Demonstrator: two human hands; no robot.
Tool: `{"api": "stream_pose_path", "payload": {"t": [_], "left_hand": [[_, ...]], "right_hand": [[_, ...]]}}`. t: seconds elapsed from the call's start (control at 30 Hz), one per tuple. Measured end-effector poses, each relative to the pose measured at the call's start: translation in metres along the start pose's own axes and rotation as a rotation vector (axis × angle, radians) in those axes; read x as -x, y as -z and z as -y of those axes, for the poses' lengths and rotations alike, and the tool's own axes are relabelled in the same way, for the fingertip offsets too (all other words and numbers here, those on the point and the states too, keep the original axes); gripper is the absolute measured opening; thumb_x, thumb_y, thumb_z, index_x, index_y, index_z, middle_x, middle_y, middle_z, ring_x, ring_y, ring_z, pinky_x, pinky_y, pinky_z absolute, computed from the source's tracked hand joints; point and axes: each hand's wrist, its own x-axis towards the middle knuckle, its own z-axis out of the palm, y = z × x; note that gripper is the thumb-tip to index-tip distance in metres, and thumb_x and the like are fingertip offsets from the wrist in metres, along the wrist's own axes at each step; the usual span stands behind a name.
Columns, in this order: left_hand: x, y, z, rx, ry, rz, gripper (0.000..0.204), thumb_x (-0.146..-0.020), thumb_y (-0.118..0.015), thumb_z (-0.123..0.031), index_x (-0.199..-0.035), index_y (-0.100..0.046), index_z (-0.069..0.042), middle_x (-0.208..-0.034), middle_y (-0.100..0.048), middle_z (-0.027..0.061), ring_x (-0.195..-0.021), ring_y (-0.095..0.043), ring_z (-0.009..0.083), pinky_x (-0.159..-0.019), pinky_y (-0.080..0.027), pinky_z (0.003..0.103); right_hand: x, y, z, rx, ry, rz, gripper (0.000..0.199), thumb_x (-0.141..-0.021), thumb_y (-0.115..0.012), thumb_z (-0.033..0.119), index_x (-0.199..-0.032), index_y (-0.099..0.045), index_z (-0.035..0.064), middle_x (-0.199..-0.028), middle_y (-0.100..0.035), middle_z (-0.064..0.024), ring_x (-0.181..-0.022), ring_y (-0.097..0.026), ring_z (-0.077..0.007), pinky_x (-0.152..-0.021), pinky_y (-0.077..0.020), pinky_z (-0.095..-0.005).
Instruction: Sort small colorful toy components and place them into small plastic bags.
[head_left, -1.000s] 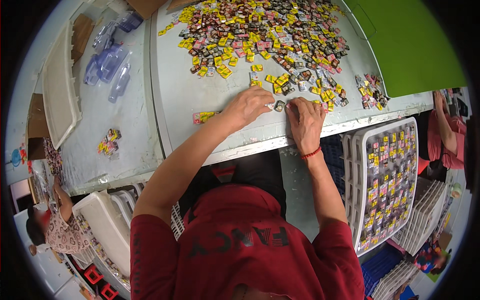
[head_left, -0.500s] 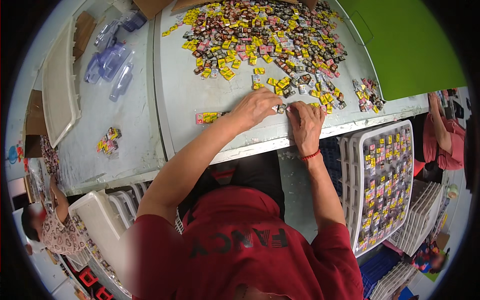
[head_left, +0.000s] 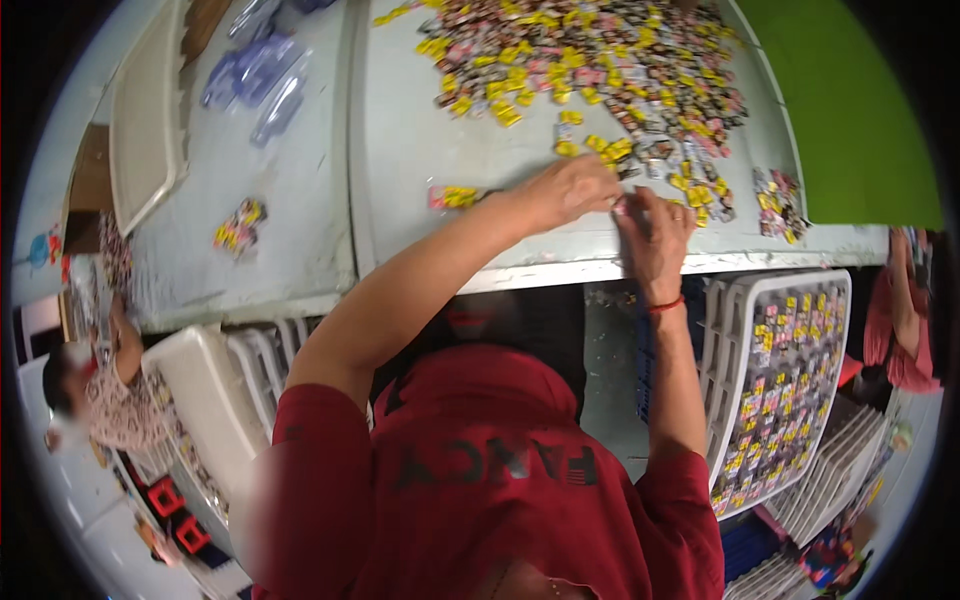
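Near the front edge of the table, my left hand (head_left: pixel 570 192) is closed with its fingertips bent down at the table top. Blur hides what, if anything, those fingers pinch. Right beside it is my right hand (head_left: pixel 657 232), thumb and fingers drawn together; a bit of pink shows at its thumb tip, too smeared to name. A short row of small rectangular pink and yellow packs (head_left: pixel 457 197) lies left of my hands, partly covered by my left forearm. Beyond my fingertips spreads a big heap of small yellow, pink, brown and black packs (head_left: pixel 600 75).
A smaller cluster of packs (head_left: pixel 780 205) lies to the right, beside a green panel (head_left: pixel 850 130). Clear bluish plastic pieces (head_left: pixel 262 80) and a small pile (head_left: pixel 240 227) are on the left table. A white tray (head_left: pixel 790 390) of packs stands below the edge; co-workers are at both sides.
The whole view has shifted, with the table now further right and higher in the picture. My left hand has moved rightward along the table, closer to my right hand.
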Motion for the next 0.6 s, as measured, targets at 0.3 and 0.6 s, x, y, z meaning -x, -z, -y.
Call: {"api": "stream_pose_path", "payload": {"t": [0.3,0.6], "left_hand": [[0.083,0.135,-0.065,-0.096,0.601,-0.194,0.021,-0.081,-0.069,-0.013,-0.1,-0.067,-0.004,-0.104,-0.066,0.0104,-0.094,-0.065,0.0257,-0.08,-0.053,0.033],[0.122,0.104,-0.066,-0.226,0.373,-0.067,0.018,-0.08,-0.067,-0.008,-0.095,-0.065,0.0,-0.099,-0.064,0.0115,-0.097,-0.06,0.0282,-0.088,-0.048,0.038]], "right_hand": [[-0.017,-0.009,0.051,-0.207,0.155,0.124,0.02,-0.076,-0.074,0.012,-0.094,-0.066,0.011,-0.096,-0.067,-0.0026,-0.094,-0.06,-0.0221,-0.09,-0.0383,-0.0374],[-0.013,-0.042,0.11,-0.222,0.269,0.173,0.019,-0.074,-0.073,0.014,-0.092,-0.067,0.0135,-0.099,-0.068,0.0004,-0.097,-0.06,-0.0191,-0.098,-0.0345,-0.0438]]}}
